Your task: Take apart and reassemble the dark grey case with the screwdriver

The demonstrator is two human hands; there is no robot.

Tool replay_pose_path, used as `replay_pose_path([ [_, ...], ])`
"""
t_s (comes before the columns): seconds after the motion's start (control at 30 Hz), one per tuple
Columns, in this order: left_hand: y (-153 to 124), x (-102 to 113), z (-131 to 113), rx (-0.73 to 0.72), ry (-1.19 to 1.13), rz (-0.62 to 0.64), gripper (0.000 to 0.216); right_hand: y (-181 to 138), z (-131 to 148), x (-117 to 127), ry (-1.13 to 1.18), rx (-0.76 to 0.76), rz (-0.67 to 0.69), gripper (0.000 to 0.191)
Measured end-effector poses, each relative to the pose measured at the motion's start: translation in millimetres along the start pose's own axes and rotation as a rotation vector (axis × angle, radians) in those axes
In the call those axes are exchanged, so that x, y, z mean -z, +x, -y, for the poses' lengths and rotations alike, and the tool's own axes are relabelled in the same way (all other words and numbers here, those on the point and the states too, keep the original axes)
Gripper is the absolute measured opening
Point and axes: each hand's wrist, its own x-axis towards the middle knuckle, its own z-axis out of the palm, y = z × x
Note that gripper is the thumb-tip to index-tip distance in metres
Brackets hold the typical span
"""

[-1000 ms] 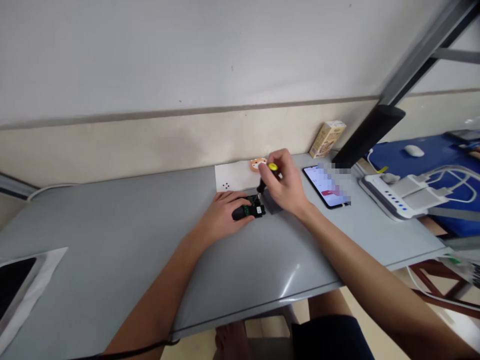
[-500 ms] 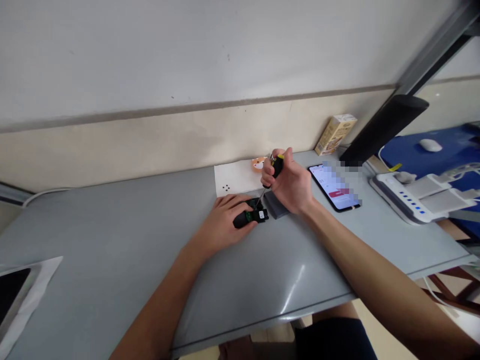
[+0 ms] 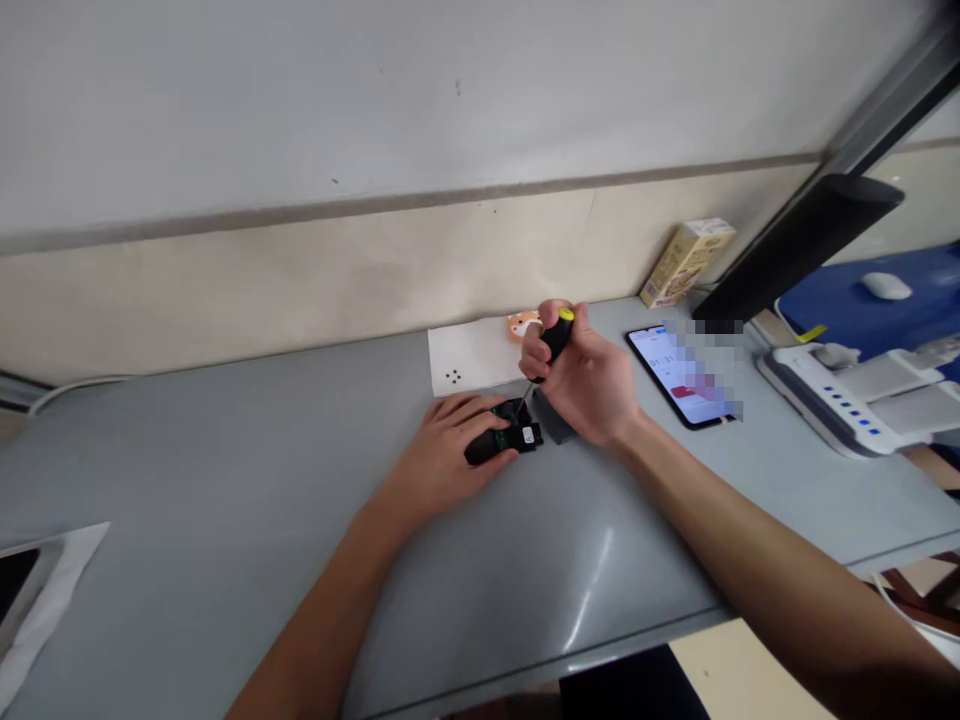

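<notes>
The right hand [image 3: 589,385] has rolled to show its palm since a second ago, fingers wrapped round the screwdriver [image 3: 556,338], whose slanted shaft could skid if pushed sideways, scratching the open black device [image 3: 512,439] (pinched by the left hand [image 3: 446,450]) at centre frame.

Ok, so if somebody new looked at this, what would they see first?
Probably the yellow-topped screwdriver in the right hand, slanting down to the opened black device that the left hand holds on the grey table. Next, perhaps the lit phone to the right, and the little orange animal face beyond the hands, by the wall.
</notes>
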Motion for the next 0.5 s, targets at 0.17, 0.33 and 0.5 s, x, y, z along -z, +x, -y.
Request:
replay_pose_path([
  [0.17, -0.4, 0.6, -0.9, -0.004, 0.004, -0.010, 0.016, -3.0, 2.9, -2.5, 0.064, -0.040, 0.006, 0.035],
  [0.33, 0.5, 2.7, -3.3, 0.046, -0.005, 0.028, 0.020, -3.8, 0.9, -3.8, 0.063, -0.006, -0.009, 0.036],
  [0.5, 0.1, 1.1, -2.9, 0.113, -0.031, 0.028, 0.028, -4.5, 1.2, -4.6, 0.051, -0.044, 0.014, 0.037],
])
